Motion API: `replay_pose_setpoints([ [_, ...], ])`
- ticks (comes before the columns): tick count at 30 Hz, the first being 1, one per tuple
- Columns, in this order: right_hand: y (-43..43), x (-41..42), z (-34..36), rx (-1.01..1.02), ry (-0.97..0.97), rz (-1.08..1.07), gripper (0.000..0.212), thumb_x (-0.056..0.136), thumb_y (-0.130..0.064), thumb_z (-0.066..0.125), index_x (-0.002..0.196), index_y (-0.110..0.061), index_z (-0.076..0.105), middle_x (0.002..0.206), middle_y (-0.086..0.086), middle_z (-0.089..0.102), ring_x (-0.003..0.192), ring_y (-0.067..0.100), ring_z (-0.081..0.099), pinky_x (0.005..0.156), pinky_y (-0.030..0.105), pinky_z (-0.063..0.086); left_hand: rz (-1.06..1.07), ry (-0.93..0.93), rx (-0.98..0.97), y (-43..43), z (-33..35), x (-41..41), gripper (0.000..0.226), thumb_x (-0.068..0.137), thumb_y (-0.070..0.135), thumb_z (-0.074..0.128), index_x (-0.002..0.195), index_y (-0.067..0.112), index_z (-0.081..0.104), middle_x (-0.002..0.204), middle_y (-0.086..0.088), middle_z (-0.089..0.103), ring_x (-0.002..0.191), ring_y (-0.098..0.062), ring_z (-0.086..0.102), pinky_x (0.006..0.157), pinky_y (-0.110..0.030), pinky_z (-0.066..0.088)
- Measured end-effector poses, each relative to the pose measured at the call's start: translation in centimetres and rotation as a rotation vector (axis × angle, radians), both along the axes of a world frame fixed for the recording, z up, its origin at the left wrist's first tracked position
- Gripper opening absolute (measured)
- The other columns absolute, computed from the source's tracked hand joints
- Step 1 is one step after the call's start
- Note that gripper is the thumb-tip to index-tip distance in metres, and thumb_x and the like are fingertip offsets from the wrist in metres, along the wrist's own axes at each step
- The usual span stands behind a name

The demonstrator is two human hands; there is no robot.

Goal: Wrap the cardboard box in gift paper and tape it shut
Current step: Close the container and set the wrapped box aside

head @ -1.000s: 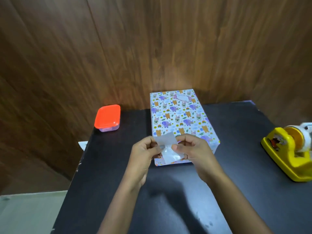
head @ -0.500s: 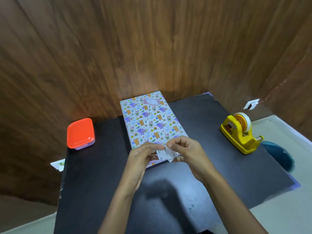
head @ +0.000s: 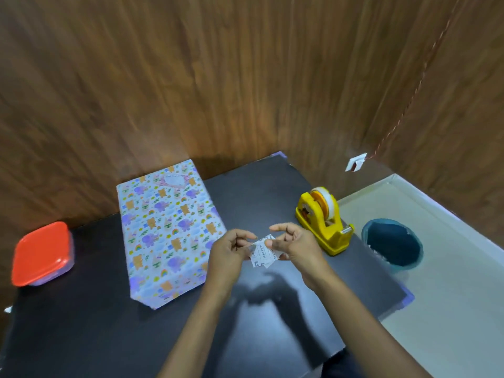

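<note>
The box point(head: 166, 227) lies on the black table point(head: 81, 323), fully covered in gift paper printed with small animals. To its right, above the table, my left hand point(head: 231, 255) and my right hand point(head: 294, 246) pinch a small white scrap of paper point(head: 263, 253) with printed lettering between them, one hand on each side. A yellow tape dispenser point(head: 324, 222) with a roll of tape stands just right of my right hand, near the table's right edge.
A small container with a red lid point(head: 41, 253) sits at the table's left edge. A dark blue bin point(head: 392, 245) stands on the pale floor beyond the right edge. Wood-panelled walls close in behind, with a white socket point(head: 356, 162) low on the right.
The view has swung right and my hands have moved from in front of the box toward the tape dispenser. The scrap they hold looks more folded than a second ago.
</note>
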State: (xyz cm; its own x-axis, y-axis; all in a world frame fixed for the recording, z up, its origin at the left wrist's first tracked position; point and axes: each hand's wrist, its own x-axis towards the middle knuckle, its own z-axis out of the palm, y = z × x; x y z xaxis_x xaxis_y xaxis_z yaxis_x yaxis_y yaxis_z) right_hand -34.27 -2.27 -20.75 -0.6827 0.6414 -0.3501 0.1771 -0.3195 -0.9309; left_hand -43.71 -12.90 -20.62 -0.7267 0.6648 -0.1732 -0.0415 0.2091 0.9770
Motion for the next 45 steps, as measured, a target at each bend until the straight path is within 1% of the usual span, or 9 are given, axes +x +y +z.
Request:
replay_pose_setpoints([
  [4,8.9,2.7,-1.3,-0.004,0.004,0.101,0.017,0.085,0.004,0.063,0.077,-0.01,0.056,0.064,0.0,0.059,0.051,0.002,0.057,0.046,0.01,0.043,0.041,0.014,-0.051,8.0,-1.3,3.1,0.026,0.082,-0.012,0.057,0.081,0.013,0.065,0.069,-0.011,0.053,0.071,-0.023,0.054,0.07,-0.03,0.049],
  [7,14.9,5.1,-1.4,0.035,-0.014,0.157,0.023,0.086,0.002,0.061,0.068,-0.01,0.056,0.076,0.0,0.054,0.057,0.0,0.051,0.044,0.008,0.039,0.147,-0.038,-0.065,13.0,-1.2,6.8,0.025,0.087,-0.008,0.054,0.087,0.014,0.067,0.073,-0.007,0.06,0.068,-0.013,0.057,0.065,-0.02,0.048],
  [10,19.9,7.8,-1.3,0.018,-0.038,0.165,0.021,0.086,0.0,0.062,0.068,-0.011,0.058,0.065,0.005,0.059,0.053,0.007,0.051,0.048,0.013,0.041,0.222,-0.122,-0.069,17.3,-0.8,10.4,0.018,0.092,-0.002,0.051,0.095,0.008,0.066,0.08,-0.003,0.065,0.062,-0.003,0.06,0.061,-0.014,0.047],
  [14,25.5,11.3,-1.8,-0.016,-0.077,0.173,0.021,0.088,0.001,0.059,0.069,-0.01,0.059,0.061,0.002,0.062,0.046,0.0,0.056,0.05,0.013,0.045,0.285,-0.262,-0.036,22.2,-0.9,14.0,0.017,0.093,0.0,0.047,0.099,0.003,0.063,0.086,-0.007,0.067,0.072,-0.014,0.062,0.062,-0.016,0.048],
  [28,36.5,20.6,-7.4,-0.102,-0.336,-0.173,0.016,0.091,0.003,0.052,0.104,-0.002,0.06,0.097,0.013,0.063,0.085,0.021,0.06,0.058,0.018,0.046,0.146,-0.322,-0.115,32.8,-4.5,18.5,0.019,0.095,0.007,0.046,0.09,0.015,0.063,0.1,-0.004,0.067,0.076,-0.01,0.063,0.064,-0.018,0.045],
  [32,39.9,23.2,-11.9,-0.096,-0.444,-0.323,0.016,0.088,0.007,0.052,0.086,-0.008,0.057,0.088,0.014,0.062,0.07,0.02,0.058,0.046,0.017,0.045,0.087,-0.374,-0.165,35.8,-7.6,19.5,0.02,0.096,0.006,0.044,0.093,0.013,0.062,0.101,-0.004,0.067,0.083,-0.015,0.063,0.067,-0.021,0.046],
  [35,43.0,25.2,-15.9,-0.06,-0.599,-0.394,0.016,0.085,0.01,0.052,0.077,0.0,0.061,0.099,0.029,0.065,0.077,0.026,0.055,0.055,0.027,0.043,0.077,-0.427,-0.217,37.4,-10.1,20.8,0.019,0.095,0.005,0.045,0.095,0.011,0.063,0.104,-0.008,0.067,0.086,-0.02,0.063,0.066,-0.023,0.046],
  [37,45.8,26.2,-19.1,-0.065,-0.691,-0.404,0.013,0.083,0.01,0.053,0.09,0.014,0.064,0.105,0.033,0.063,0.077,0.029,0.055,0.058,0.032,0.044,0.088,-0.471,-0.251,39.1,-12.3,21.7,0.019,0.095,0.006,0.047,0.103,0.005,0.064,0.106,-0.01,0.067,0.086,-0.021,0.063,0.067,-0.023,0.047],
  [45,57.0,24.7,-33.7,0.041,-0.973,-0.17,0.028,0.094,-0.01,0.051,0.115,0.004,0.062,0.117,0.017,0.064,0.112,0.029,0.059,0.09,0.028,0.046,0.239,-0.513,-0.367,49.0,-21.9,22.4,0.021,0.094,0.004,0.047,0.093,0.011,0.067,0.103,-0.009,0.07,0.089,-0.022,0.066,0.071,-0.027,0.05],
])
